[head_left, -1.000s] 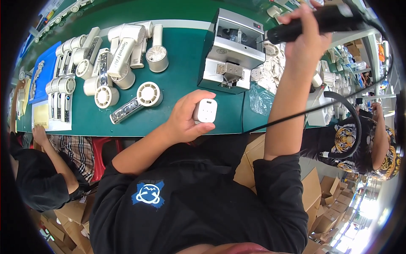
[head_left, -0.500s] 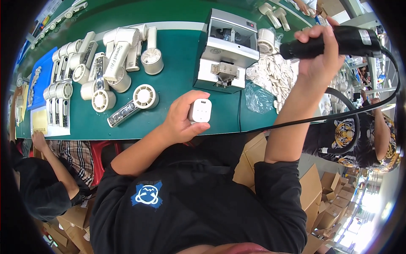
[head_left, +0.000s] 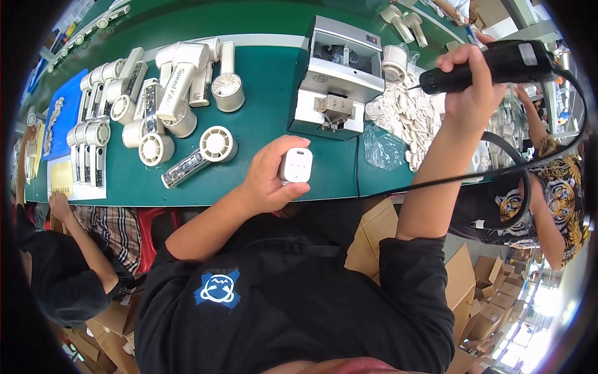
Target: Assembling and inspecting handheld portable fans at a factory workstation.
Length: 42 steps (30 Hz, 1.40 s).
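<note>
My left hand (head_left: 269, 174) grips a white plastic housing (head_left: 298, 165) with rounded corners, its end face turned up. A small dark slot and several little holes show in that face; the rest of the piece is hidden by the hand. At the right, my right hand (head_left: 476, 81) is wrapped round a black corded electric screwdriver (head_left: 511, 62), held raised. Its thin bit points left, over the pile of white parts (head_left: 408, 112). Between my hands stands a silver and black box-shaped machine, likely a screw feeder (head_left: 336, 81), which neither hand touches.
Several pale handheld fans (head_left: 180, 81) lie on the green table (head_left: 261, 81) at the left, one with its handle uncovered. A blue tray (head_left: 59, 124) lies beyond them. The screwdriver's cable (head_left: 423, 185) crosses before my right arm. Co-workers sit at the left and right; cardboard boxes (head_left: 458, 280) stand behind.
The screwdriver has shifted slightly to the right and away from the machine. My left hand keeps the white housing nearly in place. The co-worker at the right has changed posture.
</note>
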Each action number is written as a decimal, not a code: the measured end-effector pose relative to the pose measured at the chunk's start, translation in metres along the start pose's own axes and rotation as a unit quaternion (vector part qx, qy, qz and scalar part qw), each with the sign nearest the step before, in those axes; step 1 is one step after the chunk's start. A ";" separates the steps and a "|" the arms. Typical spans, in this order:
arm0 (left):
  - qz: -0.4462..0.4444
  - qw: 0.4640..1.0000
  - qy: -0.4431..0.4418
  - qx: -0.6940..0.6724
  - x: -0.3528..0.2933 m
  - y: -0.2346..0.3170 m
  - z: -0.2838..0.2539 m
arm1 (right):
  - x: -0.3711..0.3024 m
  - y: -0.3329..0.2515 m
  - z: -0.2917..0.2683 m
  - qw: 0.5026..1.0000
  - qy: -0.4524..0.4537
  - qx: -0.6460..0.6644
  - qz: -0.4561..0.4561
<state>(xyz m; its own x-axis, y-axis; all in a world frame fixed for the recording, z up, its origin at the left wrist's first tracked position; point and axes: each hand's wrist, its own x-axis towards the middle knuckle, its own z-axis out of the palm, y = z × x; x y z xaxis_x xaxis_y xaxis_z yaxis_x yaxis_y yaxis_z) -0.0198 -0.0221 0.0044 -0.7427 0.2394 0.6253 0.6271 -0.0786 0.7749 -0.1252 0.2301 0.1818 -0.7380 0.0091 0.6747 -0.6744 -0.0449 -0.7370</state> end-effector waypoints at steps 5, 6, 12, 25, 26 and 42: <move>0.016 1.000 -0.006 0.005 0.002 -0.001 0.000 | -0.021 -0.010 0.026 0.988 0.037 0.148 -0.011; 0.020 1.000 -0.005 0.010 0.002 -0.001 0.000 | -0.030 -0.006 0.034 0.990 0.046 0.135 -0.008; 0.023 1.000 0.002 0.017 0.001 -0.002 0.002 | -0.070 0.024 0.076 0.983 0.039 0.162 0.081; -0.007 1.000 0.003 0.006 -0.001 0.001 0.001 | -0.090 0.019 0.076 0.977 -0.019 0.093 0.190; -0.006 1.000 -0.007 0.016 0.002 0.004 0.002 | -0.093 0.011 0.078 0.974 -0.003 0.150 0.169; 0.003 0.997 -0.023 0.075 0.014 0.013 0.007 | -0.088 -0.045 0.100 0.954 -0.143 0.262 0.023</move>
<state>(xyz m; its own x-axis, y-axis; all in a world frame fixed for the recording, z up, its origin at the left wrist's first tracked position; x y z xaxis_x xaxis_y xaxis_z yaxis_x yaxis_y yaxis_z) -0.0206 -0.0125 0.0227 -0.7289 0.2844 0.6228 0.6625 0.0636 0.7463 -0.0276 0.1310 0.1591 -0.6795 -0.2757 0.6799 -0.4814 -0.5318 -0.6967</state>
